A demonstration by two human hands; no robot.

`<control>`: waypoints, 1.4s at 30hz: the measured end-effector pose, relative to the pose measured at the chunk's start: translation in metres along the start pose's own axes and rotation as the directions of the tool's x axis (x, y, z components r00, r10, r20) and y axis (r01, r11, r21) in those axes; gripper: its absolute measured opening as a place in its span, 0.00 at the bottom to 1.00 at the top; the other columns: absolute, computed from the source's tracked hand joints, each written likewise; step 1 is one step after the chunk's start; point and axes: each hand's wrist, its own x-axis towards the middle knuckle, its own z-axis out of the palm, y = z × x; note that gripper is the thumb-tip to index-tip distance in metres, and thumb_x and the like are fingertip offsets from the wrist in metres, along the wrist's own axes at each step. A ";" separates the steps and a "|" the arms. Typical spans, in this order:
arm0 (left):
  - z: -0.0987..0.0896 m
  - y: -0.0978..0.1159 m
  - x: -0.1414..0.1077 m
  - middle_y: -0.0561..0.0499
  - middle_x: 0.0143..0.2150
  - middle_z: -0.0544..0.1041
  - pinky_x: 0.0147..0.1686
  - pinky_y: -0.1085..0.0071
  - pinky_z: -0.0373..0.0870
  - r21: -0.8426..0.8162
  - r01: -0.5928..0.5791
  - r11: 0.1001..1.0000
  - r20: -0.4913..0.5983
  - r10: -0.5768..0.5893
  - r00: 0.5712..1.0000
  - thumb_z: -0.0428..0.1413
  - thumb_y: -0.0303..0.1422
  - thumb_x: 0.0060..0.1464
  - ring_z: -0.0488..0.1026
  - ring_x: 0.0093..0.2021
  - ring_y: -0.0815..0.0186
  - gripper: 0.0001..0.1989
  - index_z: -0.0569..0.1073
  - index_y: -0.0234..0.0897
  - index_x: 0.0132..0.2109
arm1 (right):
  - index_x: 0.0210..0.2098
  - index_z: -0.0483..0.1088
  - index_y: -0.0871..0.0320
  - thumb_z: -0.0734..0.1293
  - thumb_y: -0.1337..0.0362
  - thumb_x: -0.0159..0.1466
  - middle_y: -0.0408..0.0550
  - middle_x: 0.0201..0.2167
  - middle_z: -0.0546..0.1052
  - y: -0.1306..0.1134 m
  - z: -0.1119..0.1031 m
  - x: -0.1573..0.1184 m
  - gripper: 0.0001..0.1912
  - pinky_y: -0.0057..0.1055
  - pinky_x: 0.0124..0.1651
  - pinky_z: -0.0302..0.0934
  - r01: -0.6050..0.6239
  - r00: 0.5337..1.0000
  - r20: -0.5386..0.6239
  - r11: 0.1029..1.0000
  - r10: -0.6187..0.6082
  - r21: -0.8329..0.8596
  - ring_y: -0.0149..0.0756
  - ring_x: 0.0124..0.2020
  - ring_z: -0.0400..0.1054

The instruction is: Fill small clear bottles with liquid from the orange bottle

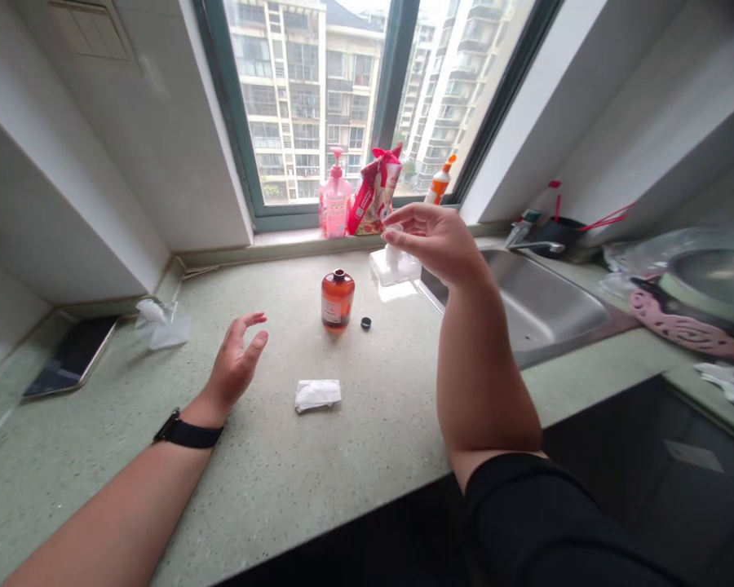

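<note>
Right hand up at the far tissue pack, uncapped amber bottle sitting mid-worktop

So the right hand is over the tissue pack near the sink, thumb and fingers bent close together; looks like a reach or pinch at the tissue, but honestly can't tell if that grip has hold of anything. Left hand has a loose, released grip, nothing in it, left of the bottle. My read: a pinch there calls for light fingertips, and anything moving nearby needs to give that open neck some room. The bottle's upright on the worktop, reddish amber and see-through, pale label, dark mouth. Black cap is off, just right of it. Folded white tissue lies on the near side, a bit creased.
</note>
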 end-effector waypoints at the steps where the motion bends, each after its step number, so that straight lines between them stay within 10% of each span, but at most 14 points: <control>1: 0.000 0.000 0.000 0.38 0.62 0.77 0.73 0.43 0.62 0.006 0.004 1.000 0.005 -0.004 1.000 0.54 0.55 0.67 0.73 0.67 0.47 0.29 0.72 0.39 0.62 | 0.48 0.80 0.54 0.73 0.54 0.66 0.47 0.44 0.81 0.007 -0.006 -0.001 0.15 0.44 0.55 0.75 -0.029 0.999 0.013 0.999 0.029 -0.029 0.42 0.49 0.77; 19: -0.001 0.005 0.002 0.40 0.61 0.78 0.72 0.46 0.64 0.107 0.008 0.994 0.054 -0.014 0.998 0.51 0.54 0.67 0.73 0.65 0.48 0.26 0.76 0.39 0.58 | 0.44 0.84 0.55 0.77 0.58 0.63 0.50 0.38 0.84 0.141 0.021 0.013 0.12 0.37 0.43 0.71 -0.318 0.943 0.065 0.941 0.327 -0.117 0.39 0.37 0.75; 42: 0.002 0.005 0.001 0.43 0.57 0.80 0.68 0.49 0.70 0.161 -0.082 0.984 0.098 0.066 0.993 0.52 0.48 0.70 0.77 0.61 0.51 0.20 0.76 0.40 0.56 | 0.45 0.83 0.57 0.74 0.60 0.62 0.53 0.41 0.85 0.145 0.023 0.015 0.13 0.37 0.47 0.70 -0.354 0.926 0.048 0.906 0.374 -0.232 0.39 0.39 0.76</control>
